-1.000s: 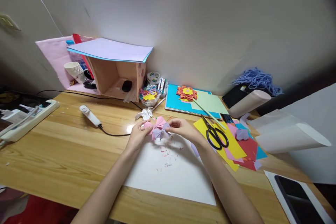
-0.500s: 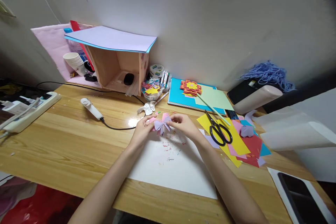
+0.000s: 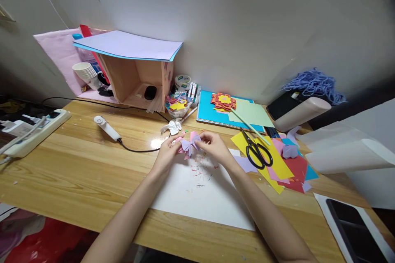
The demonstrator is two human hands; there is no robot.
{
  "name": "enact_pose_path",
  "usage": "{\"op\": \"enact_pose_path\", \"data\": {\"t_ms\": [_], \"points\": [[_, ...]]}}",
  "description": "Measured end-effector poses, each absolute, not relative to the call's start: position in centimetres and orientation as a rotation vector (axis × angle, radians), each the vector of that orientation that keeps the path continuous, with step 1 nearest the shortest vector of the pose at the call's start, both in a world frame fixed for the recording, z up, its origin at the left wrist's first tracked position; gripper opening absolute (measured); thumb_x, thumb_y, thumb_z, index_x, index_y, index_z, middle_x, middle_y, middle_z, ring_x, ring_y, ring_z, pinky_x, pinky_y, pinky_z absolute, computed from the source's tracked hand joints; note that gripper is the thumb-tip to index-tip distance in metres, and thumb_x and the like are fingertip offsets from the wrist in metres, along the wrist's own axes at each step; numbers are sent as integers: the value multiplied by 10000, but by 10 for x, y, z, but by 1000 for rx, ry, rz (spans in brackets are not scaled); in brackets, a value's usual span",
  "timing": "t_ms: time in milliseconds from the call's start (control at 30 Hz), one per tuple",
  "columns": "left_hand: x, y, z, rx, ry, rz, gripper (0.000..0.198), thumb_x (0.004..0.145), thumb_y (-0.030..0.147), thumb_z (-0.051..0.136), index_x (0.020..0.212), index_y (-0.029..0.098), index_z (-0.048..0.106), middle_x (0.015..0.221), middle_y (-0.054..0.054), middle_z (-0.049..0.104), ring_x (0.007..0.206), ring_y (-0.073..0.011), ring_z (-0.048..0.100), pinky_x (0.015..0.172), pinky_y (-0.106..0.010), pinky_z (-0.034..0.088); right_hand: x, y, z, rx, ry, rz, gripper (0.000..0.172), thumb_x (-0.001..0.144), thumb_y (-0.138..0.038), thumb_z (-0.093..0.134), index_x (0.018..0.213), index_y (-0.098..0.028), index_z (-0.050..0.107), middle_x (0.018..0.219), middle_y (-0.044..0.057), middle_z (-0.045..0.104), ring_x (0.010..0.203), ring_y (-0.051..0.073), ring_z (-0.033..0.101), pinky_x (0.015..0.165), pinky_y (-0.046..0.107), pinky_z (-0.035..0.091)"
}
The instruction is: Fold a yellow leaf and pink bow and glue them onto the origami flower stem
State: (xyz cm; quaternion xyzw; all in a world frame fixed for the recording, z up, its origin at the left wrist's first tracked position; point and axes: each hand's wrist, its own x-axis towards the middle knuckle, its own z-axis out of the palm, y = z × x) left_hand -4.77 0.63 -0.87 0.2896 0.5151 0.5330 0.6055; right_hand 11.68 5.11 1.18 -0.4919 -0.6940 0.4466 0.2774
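Both my hands meet over the far edge of a white sheet (image 3: 203, 195) on the wooden desk (image 3: 77, 164). Between them is a small paper bow (image 3: 189, 145), lilac on top of pink. My left hand (image 3: 166, 154) pinches its left side with curled fingers. My right hand (image 3: 214, 146) pinches its right side, fingers closed on the paper. Tiny coloured paper scraps (image 3: 200, 170) lie scattered on the white sheet just below the bow.
Black scissors (image 3: 257, 152) lie on yellow, pink and red papers right of my right hand. A glue gun with cable (image 3: 106, 126) lies to the left, a power strip (image 3: 31, 131) further left. Wooden box (image 3: 135, 84), cups, marker pens, paper flower (image 3: 224, 101) and blue yarn (image 3: 313, 82) line the wall.
My hands and the bow have drawn closer together and the bow has turned slightly in my fingers. The view has shifted a little; the desk things stay in place.
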Motion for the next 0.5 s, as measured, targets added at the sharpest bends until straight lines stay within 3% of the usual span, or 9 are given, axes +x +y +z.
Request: {"op": "enact_pose_path", "data": {"t_ms": [233,500], "points": [[-47,6,-4,564,1181,1259,513,631,495,655,969,110,634,630,-6,607,557,-103,560,531,-185,418,115,47,11,-1328,-1910,1067,161,709,-282,542,726,-151,635,676,17,627,574,110,483,534,218,360],[-43,5,-3,746,1290,1265,536,501,329,786,957,104,617,757,-28,639,644,-108,572,610,-202,440,112,45,12,-1297,-1937,1010,140,717,-277,538,714,-167,624,677,11,630,586,117,501,547,222,360]]}}
